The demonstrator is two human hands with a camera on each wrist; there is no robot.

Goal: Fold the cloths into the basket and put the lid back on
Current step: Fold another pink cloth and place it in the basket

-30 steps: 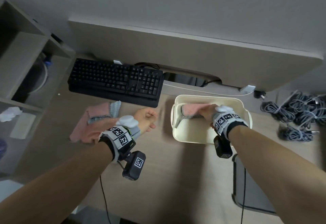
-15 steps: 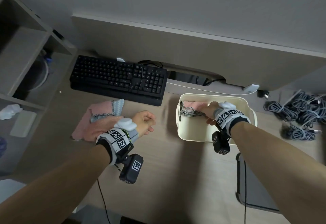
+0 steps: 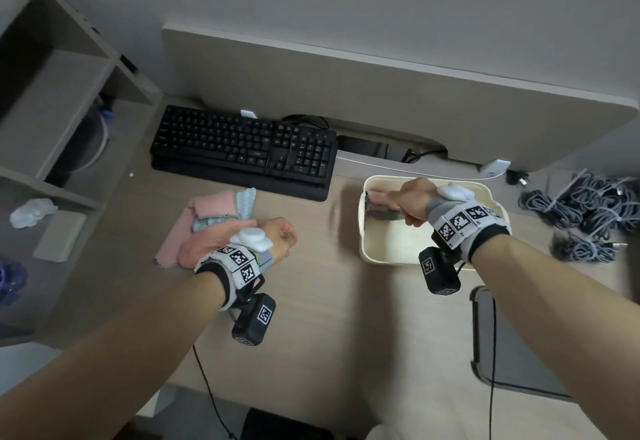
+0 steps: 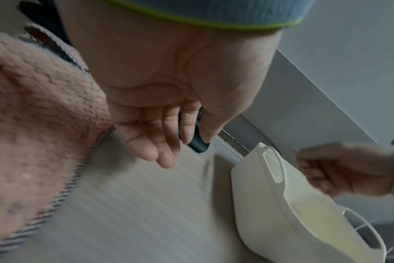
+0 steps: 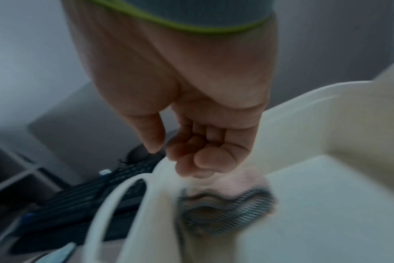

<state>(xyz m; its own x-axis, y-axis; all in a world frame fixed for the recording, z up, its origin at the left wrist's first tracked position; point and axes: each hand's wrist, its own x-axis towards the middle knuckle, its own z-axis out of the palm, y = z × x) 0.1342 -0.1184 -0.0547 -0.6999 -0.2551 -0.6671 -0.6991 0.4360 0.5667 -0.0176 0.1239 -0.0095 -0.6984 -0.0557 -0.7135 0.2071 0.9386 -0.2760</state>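
A cream plastic basket [image 3: 381, 259] stands on the desk at the right. One folded pink cloth with a dark striped edge [image 3: 381, 209] lies in its far left corner. My right hand [image 3: 410, 204] hovers just above that cloth [image 5: 225, 201]; its fingers [image 5: 191, 160] are loosely curled and hold nothing. At the left a pile of pink cloth [image 3: 214, 207] with a pale blue cloth [image 3: 246, 199] on it lies on the desk. My left hand [image 3: 277, 235] hangs beside this pile [image 4: 34, 115], fingers [image 4: 167, 156] relaxed and empty. A flat grey lid-like panel [image 3: 512, 353] lies at the front right.
A black keyboard [image 3: 242, 149] lies behind the cloth pile. Bundles of grey cables [image 3: 585, 218] sit to the right of the basket. An open shelf unit [image 3: 52, 128] stands on the left. Bare desk [image 3: 329, 318] lies between my arms.
My right hand has let go of the pink cloth in the basket and lifted off it; the cloth stays in the far left corner. The left hand has barely moved.
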